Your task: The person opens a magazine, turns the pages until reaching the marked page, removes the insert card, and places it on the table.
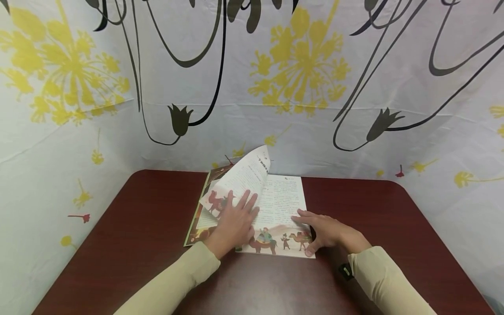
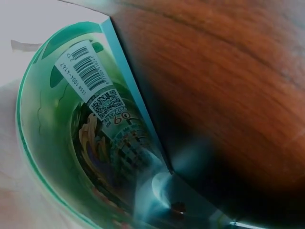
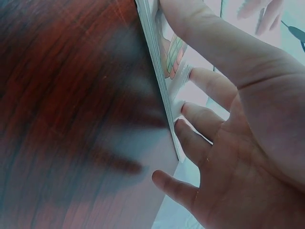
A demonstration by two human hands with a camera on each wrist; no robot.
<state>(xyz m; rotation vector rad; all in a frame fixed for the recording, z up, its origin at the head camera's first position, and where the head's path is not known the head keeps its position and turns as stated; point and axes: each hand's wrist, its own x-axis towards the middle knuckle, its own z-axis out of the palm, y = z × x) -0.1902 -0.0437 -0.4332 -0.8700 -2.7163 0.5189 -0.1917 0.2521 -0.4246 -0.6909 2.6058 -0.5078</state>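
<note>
An illustrated magazine [image 1: 281, 199] lies open on the table, its text running above a strip of camels and small figures. One page [image 1: 246, 173] stands lifted and curls over toward the left half. Across the lower part of that page rests my left hand [image 1: 236, 225], fingers spread. My right hand [image 1: 328, 229] lies at the magazine's right edge, fingertips on the printed page and thumb by the lower corner. In the right wrist view, the fingers [image 3: 202, 121] of that hand touch the page edges. The left wrist view shows a curved cover with a barcode [image 2: 86, 69]; the hand is hidden there.
The dark red-brown table [image 1: 157, 210] has rounded far corners. Behind and beside it hangs pale cloth [image 1: 236, 83] printed with yellow flowers and dark stems. A small black device [image 1: 346, 271] sits at the right sleeve's cuff.
</note>
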